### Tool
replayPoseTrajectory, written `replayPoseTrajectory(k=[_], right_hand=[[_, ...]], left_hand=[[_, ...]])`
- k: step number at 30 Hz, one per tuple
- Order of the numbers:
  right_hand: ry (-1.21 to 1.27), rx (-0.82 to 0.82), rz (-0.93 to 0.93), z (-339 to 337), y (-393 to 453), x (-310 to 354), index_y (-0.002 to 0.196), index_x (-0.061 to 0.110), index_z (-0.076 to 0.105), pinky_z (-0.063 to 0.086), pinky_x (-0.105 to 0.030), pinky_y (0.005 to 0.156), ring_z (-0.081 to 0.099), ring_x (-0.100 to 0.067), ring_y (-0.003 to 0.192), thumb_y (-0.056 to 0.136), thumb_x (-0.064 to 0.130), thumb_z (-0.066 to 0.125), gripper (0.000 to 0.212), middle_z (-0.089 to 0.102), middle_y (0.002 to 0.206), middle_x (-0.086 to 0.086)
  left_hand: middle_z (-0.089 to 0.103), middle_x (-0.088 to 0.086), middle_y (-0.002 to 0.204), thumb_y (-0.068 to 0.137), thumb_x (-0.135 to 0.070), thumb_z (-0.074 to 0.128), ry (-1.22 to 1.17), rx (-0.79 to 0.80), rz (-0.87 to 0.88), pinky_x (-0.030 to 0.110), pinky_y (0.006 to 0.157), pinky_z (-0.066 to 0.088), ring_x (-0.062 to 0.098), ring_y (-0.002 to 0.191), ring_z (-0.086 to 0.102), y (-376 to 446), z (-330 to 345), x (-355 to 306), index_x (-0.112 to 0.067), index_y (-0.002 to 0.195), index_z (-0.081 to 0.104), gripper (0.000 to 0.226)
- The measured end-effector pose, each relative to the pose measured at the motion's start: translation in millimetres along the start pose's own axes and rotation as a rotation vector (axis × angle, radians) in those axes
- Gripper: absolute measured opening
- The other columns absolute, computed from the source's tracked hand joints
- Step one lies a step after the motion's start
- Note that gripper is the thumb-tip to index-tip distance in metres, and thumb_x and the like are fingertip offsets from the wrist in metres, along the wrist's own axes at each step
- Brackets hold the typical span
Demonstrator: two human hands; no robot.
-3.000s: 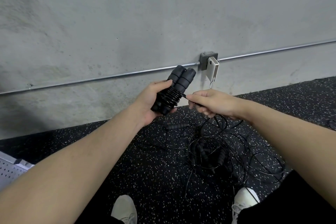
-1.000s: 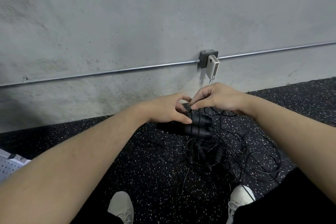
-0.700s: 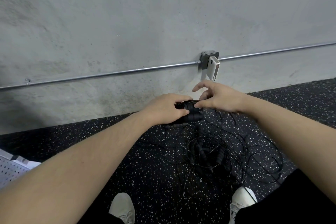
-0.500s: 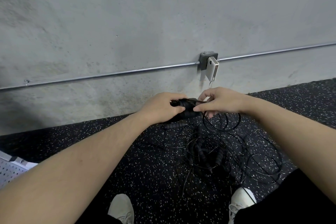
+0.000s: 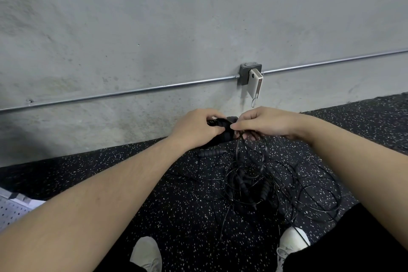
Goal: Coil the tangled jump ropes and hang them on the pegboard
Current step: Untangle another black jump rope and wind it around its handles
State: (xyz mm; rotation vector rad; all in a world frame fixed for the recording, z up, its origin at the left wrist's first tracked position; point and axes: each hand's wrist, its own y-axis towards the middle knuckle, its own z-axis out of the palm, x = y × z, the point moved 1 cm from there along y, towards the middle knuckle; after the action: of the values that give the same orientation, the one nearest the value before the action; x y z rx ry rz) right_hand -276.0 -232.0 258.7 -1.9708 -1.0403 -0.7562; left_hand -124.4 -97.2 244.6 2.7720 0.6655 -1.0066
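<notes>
My left hand [image 5: 195, 130] grips a pair of black foam jump rope handles [image 5: 223, 133] with thin cord wound round them, held above the floor near the wall. My right hand [image 5: 265, 122] pinches the thin black cord [image 5: 239, 139] right beside the handles, and loops of it hang down from my fingers. Below lies a tangle of black ropes [image 5: 276, 183] with several more handles in it. One loose black handle [image 5: 210, 152] lies on the floor just under my left hand. A corner of the white pegboard [image 5: 13, 210] shows at the far left.
The floor [image 5: 154, 194] is black speckled rubber and meets a grey concrete wall. A metal conduit [image 5: 132, 91] runs along the wall to a junction box with a white device [image 5: 255, 84] hanging from it. My two white shoes [image 5: 146, 254] stand at the bottom edge.
Three seconds ago the handles stood upright with cord being wound on; they were then lowered and turned sideways. My right hand has now closed in on the cord next to them.
</notes>
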Motion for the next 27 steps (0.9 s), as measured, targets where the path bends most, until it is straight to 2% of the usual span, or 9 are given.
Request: replayPoseTrajectory(k=[4, 7, 9, 11, 13, 17, 21, 24, 27], right_hand=[[0.319, 0.11, 0.057, 3, 2, 1, 0.104, 0.005, 0.061, 0.062, -0.025, 0.067, 0.071, -0.015, 0.068, 0.098, 0.019, 0.061, 0.015, 0.077, 0.09, -0.014], [0.302, 0.127, 0.085, 1, 0, 8, 0.099, 0.007, 0.062, 0.056, -0.019, 0.055, 0.069, -0.011, 0.06, 0.099, 0.016, 0.06, 0.009, 0.074, 0.074, -0.005], [0.267, 0.125, 0.12, 1, 1, 8, 0.101, 0.009, 0.064, 0.055, -0.021, 0.056, 0.066, -0.011, 0.058, 0.097, 0.02, 0.064, 0.012, 0.075, 0.082, -0.007], [0.191, 0.105, 0.129, 2, 3, 8, 0.103, 0.011, 0.067, 0.052, -0.022, 0.055, 0.058, -0.01, 0.054, 0.097, 0.028, 0.065, 0.018, 0.077, 0.09, -0.005], [0.109, 0.06, 0.107, 3, 3, 11, 0.102, 0.016, 0.07, 0.046, -0.02, 0.05, 0.047, -0.009, 0.049, 0.096, 0.036, 0.065, 0.022, 0.078, 0.094, -0.001], [0.213, 0.024, 0.061, 3, 0, 18, 0.092, 0.019, 0.071, 0.034, -0.018, 0.043, 0.037, -0.006, 0.042, 0.094, 0.037, 0.066, 0.019, 0.078, 0.088, 0.0], [0.129, -0.061, -0.005, 6, -4, 24, 0.083, 0.019, 0.073, 0.031, -0.021, 0.044, 0.036, -0.01, 0.044, 0.089, 0.04, 0.072, 0.022, 0.078, 0.086, -0.004], [0.114, -0.103, -0.035, 7, -5, 24, 0.077, 0.02, 0.073, 0.027, -0.025, 0.045, 0.035, -0.013, 0.046, 0.088, 0.042, 0.073, 0.024, 0.078, 0.084, -0.006], [0.092, -0.071, -0.027, 6, -7, 22, 0.079, 0.02, 0.073, 0.027, -0.022, 0.042, 0.033, -0.015, 0.048, 0.088, 0.043, 0.073, 0.024, 0.078, 0.084, -0.005]], left_hand=[[0.063, -0.021, 0.099, 0.091, -0.036, 0.072, -0.093, 0.015, -0.022, 0.033, 0.09, 0.052, 0.009, 0.099, 0.063, 1, 1, 2, -0.041, 0.098, 0.068, 0.01], [0.064, -0.015, 0.112, 0.094, -0.037, 0.07, -0.133, 0.026, -0.023, 0.027, 0.084, 0.048, 0.01, 0.105, 0.063, 0, 2, 2, -0.043, 0.125, 0.063, 0.033], [0.062, -0.01, 0.125, 0.097, -0.041, 0.065, -0.12, 0.037, -0.035, 0.025, 0.086, 0.043, 0.012, 0.113, 0.06, -1, 4, 2, -0.044, 0.149, 0.043, 0.057], [0.058, -0.006, 0.138, 0.1, -0.044, 0.06, -0.113, 0.047, -0.071, 0.025, 0.096, 0.038, 0.016, 0.126, 0.055, 0, 8, 3, -0.037, 0.156, 0.034, 0.063], [0.058, -0.005, 0.142, 0.101, -0.042, 0.058, -0.247, 0.066, -0.114, 0.025, 0.099, 0.037, 0.018, 0.13, 0.054, 1, 9, 4, -0.032, 0.152, 0.045, 0.054], [0.077, -0.002, 0.111, 0.1, -0.036, 0.063, -0.664, 0.134, -0.219, 0.039, 0.093, 0.053, 0.026, 0.109, 0.07, 1, 3, 4, -0.034, 0.124, 0.071, 0.026], [0.078, 0.002, 0.1, 0.097, -0.033, 0.064, -0.786, 0.123, -0.249, 0.03, 0.069, 0.055, 0.022, 0.089, 0.072, -2, 4, 7, -0.031, 0.116, 0.076, 0.022], [0.077, 0.01, 0.093, 0.097, -0.038, 0.06, -0.841, 0.158, -0.316, 0.025, 0.053, 0.052, 0.021, 0.07, 0.07, -7, 10, 3, -0.016, 0.109, 0.075, 0.03], [0.077, 0.011, 0.092, 0.096, -0.048, 0.055, -0.833, 0.202, -0.337, 0.028, 0.059, 0.054, 0.022, 0.067, 0.07, -7, 15, 4, -0.014, 0.097, 0.073, 0.038]])
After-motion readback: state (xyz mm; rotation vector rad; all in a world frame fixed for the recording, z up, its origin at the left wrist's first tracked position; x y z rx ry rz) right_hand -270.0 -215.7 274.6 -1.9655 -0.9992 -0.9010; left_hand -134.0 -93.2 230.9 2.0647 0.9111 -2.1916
